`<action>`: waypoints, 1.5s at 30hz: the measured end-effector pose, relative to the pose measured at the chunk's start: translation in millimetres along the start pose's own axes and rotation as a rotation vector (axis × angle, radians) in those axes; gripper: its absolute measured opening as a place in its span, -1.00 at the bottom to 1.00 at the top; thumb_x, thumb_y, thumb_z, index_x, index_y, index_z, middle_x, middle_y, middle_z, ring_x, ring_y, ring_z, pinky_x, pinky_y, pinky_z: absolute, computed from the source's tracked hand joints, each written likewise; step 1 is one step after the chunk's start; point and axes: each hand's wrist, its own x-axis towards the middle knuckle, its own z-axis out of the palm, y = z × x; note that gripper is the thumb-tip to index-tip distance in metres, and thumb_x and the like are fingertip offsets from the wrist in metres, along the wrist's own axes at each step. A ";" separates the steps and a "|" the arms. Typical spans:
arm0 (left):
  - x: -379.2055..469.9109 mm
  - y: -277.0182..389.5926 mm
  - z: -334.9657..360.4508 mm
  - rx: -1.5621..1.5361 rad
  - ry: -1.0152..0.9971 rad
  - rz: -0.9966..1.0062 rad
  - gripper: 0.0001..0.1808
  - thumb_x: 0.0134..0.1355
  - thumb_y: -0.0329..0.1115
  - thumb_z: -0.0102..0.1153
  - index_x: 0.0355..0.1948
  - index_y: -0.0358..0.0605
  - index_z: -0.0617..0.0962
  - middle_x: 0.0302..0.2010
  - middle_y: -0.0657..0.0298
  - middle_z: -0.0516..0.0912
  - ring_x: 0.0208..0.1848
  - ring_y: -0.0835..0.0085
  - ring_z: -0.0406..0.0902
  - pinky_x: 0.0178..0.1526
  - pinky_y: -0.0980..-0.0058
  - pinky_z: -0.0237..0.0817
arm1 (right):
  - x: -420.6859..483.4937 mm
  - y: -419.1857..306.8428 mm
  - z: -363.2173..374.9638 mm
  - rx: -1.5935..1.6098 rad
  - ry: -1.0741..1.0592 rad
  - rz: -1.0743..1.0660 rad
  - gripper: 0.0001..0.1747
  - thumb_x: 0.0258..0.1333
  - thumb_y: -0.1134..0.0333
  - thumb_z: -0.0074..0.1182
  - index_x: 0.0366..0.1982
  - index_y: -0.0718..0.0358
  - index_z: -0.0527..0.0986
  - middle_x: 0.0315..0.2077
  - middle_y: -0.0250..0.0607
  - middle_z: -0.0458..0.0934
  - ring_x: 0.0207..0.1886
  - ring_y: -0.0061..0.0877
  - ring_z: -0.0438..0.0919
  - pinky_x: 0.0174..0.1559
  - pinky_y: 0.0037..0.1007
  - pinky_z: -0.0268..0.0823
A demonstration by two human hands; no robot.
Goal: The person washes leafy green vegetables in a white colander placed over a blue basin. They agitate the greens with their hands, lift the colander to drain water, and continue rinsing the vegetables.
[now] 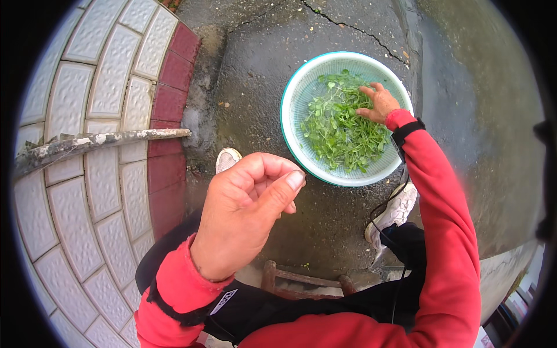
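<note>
A white plastic mesh colander (298,143) rests in a teal-rimmed basin on the wet ground before me. Loose leafy greens (337,117) lie spread inside it. My right hand (380,103) reaches over the right side of the colander, fingers spread, its fingertips at the edge of the greens; nothing is visibly held. My left hand (252,200) is raised in front of the basin, nearer to the camera. Its thumb tip meets the curled index finger, and whether something tiny is pinched there cannot be made out.
A tiled wall (104,174) with a red lower band stands at the left, and a worn pole (130,137) juts from there. Cracked wet concrete (261,87) surrounds the basin. Below are my shoes, a wooden stool (309,278) and a black cable by my right leg.
</note>
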 end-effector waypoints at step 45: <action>-8.1 1.2 -1.5 -0.014 -0.065 -0.102 -0.89 0.16 -0.43 0.06 -0.32 -0.27 0.48 -0.46 0.39 0.50 -0.47 0.74 0.39 -0.41 0.74 0.26 | -37.6 -68.9 10.7 -0.304 -0.176 -0.216 -0.41 -0.20 0.32 0.12 0.02 0.00 0.35 0.15 -0.12 0.13 0.22 -0.27 0.10 0.12 -0.09 0.10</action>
